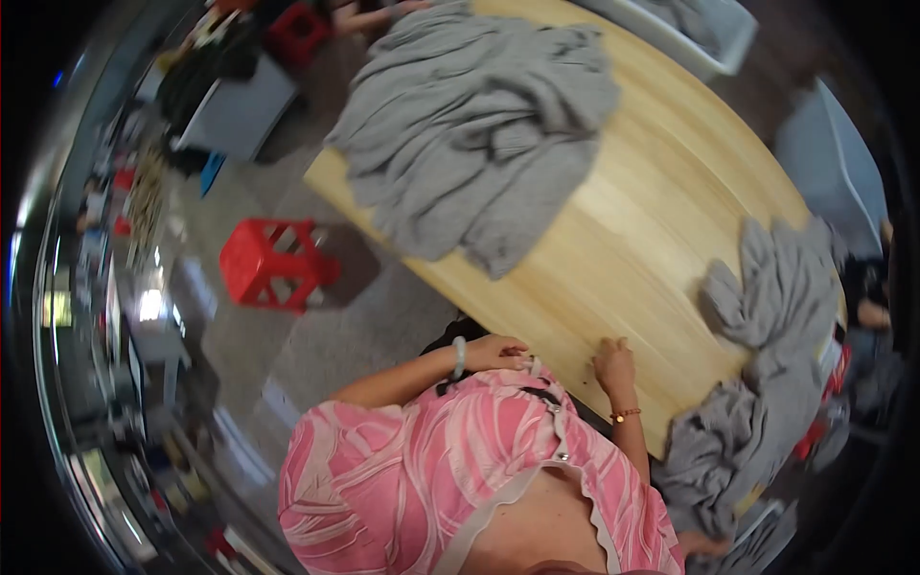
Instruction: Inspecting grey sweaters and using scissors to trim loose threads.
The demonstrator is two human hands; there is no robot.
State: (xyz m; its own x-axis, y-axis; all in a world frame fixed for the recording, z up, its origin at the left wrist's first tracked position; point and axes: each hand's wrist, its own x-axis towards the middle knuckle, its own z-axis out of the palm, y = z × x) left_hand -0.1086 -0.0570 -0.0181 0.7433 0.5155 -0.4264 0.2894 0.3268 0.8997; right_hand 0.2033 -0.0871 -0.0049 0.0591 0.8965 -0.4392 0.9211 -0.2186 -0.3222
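Observation:
My left hand (498, 353), with a pale bangle at its wrist, rests against the front of my pink patterned shirt (479, 412). Its fingers lie loosely together and seem to hold nothing. On the near edge of the wooden table (661, 259) rests my right hand (613, 366), a beaded bracelet above it; its fingers reach forward and slightly bent on the bare top, with nothing in them. A large heap of grey knit fabric (479, 125) spreads over the table's far left part. More grey fabric (767, 297) lies bunched along the right end, beyond my right hand.
A red plastic stool (273, 264) stands on the floor left of the table. Pale bins stand beyond the table: one at the far side (709, 43), one at the right (834, 153) and one at the upper left (240, 110). Parts of other people show at the top and right.

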